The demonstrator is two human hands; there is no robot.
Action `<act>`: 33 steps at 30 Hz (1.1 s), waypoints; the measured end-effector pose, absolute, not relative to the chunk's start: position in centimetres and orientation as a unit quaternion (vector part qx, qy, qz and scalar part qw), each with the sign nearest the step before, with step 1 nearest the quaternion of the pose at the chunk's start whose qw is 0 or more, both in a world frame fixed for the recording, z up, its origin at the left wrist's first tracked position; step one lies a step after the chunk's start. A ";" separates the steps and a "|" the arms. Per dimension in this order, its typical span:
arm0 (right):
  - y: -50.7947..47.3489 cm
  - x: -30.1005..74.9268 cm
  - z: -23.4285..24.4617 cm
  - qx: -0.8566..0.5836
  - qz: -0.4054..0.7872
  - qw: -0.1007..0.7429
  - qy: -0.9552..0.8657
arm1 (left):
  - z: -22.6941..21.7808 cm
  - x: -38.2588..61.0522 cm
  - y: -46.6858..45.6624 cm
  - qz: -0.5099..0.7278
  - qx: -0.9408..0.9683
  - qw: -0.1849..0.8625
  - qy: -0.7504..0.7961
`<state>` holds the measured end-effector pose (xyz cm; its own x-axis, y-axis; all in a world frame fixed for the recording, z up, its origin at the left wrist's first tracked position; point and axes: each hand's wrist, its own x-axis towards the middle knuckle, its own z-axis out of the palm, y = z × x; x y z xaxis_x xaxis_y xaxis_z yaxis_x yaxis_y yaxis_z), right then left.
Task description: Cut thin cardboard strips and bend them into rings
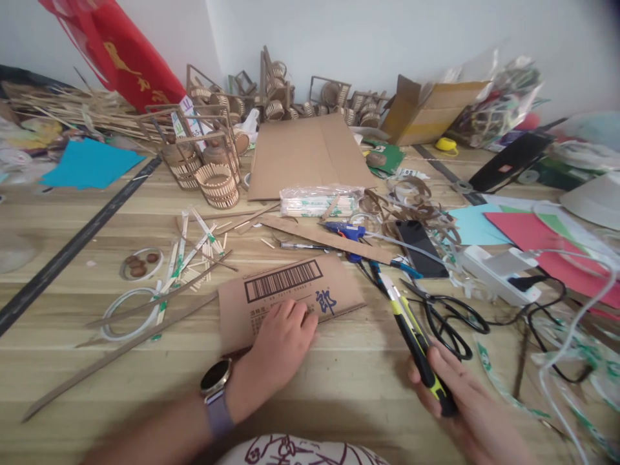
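Note:
My left hand (pixel 278 345) rests palm down on a piece of cardboard (pixel 290 294) printed with a barcode, fingers curled and pressing it to the wooden table (pixel 339 374). A watch sits on that wrist. My right hand (pixel 460 394) grips a yellow and black utility knife (pixel 416 342), its blade pointing up and away, to the right of the cardboard and just clear of it. Black scissors (pixel 448 320) lie right beside the knife.
Cardboard strips (pixel 121 345), tape rolls, chopstick packets, a blue glue gun (pixel 346 230), a phone (pixel 420 247) and a white power strip (pixel 504 271) with cables lie around. A large cardboard sheet (pixel 307 155), woven models and coloured paper crowd the back.

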<state>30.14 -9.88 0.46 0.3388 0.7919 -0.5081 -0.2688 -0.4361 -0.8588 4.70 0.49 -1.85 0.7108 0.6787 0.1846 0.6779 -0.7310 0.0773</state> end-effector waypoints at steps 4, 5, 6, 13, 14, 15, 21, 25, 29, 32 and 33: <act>-9.1 33.2 0.0 -0.731 0.444 0.414 -0.312 | -2.6 5.3 1.3 0.089 0.929 -0.014 0.358; -8.9 33.9 -0.1 -0.748 0.405 0.383 -0.361 | -2.7 5.1 1.3 0.092 0.929 -0.012 0.359; -8.7 34.5 -0.2 -0.759 0.359 0.353 -0.413 | -2.8 5.0 1.3 0.097 0.928 -0.008 0.360; -7.0 35.8 -0.5 -0.712 0.194 0.213 -0.640 | -3.0 4.0 1.3 0.147 0.924 0.038 0.352; -6.8 35.8 -0.5 -0.698 0.191 0.208 -0.658 | -3.1 3.9 1.4 0.157 0.922 0.049 0.351; -6.7 35.8 -0.5 -0.687 0.189 0.201 -0.672 | -3.2 3.8 1.5 0.167 0.920 0.061 0.349; -6.4 35.9 -0.5 -0.669 0.159 0.140 -0.712 | -3.7 2.8 2.2 0.200 0.927 0.089 0.303; -6.5 36.3 -0.9 -0.658 0.122 0.120 -0.733 | -3.5 2.4 2.4 0.187 0.932 0.096 0.296; -6.5 36.4 -1.4 -0.644 0.083 0.100 -0.754 | -3.3 2.3 2.4 0.190 0.933 0.084 0.294; -6.5 36.3 -1.5 -0.644 0.069 0.085 -0.757 | -3.4 2.3 2.3 0.194 0.935 0.073 0.287; -6.5 36.2 -1.5 -0.645 0.070 0.081 -0.757 | -3.5 2.3 2.3 0.195 0.936 0.070 0.284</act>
<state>36.22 -6.51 -1.50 -0.1555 0.9873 0.0328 0.9648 0.1589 -0.2095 2.31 2.31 -3.49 0.7625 0.5587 0.3264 0.5042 -0.8291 0.2415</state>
